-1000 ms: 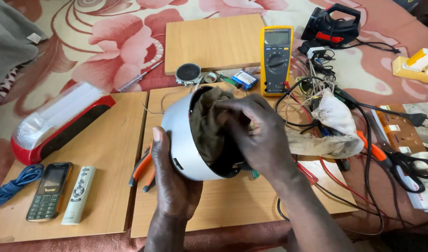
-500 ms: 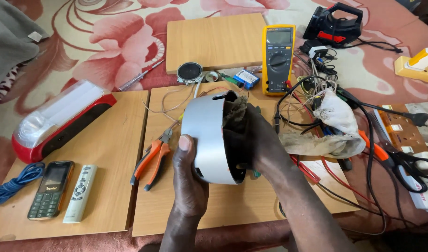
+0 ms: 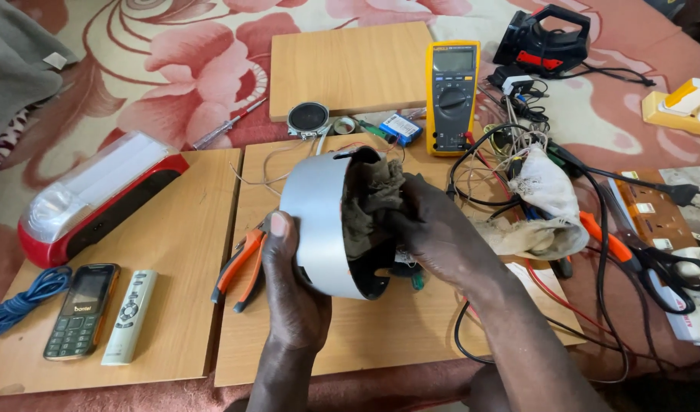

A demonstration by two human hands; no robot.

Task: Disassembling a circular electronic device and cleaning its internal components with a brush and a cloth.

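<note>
Since a sec ago the left hand (image 3: 293,294) had turned the silver round housing (image 3: 319,221) edge-on above the wooden board (image 3: 411,320), fingers wrapped round its rim. Right hand (image 3: 441,236) pushed a grey rag (image 3: 369,194) inside, prob. wiping; its fingers gripped the rag.

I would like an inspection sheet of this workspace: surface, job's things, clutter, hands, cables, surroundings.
Surface: wooden boards on a floral cloth.
Job's things: silver round housing, tilted; brown rag pushed inside it.
Clutter: orange pliers, yellow multimeter, small speaker, mobile phone, remote, red lamp, scissors.
Hands: left hand grips the housing's outside; right hand presses the rag in.
Cables: black and red leads tangled on the right; blue coil.
Surroundings: grey fabric at the upper left.
</note>
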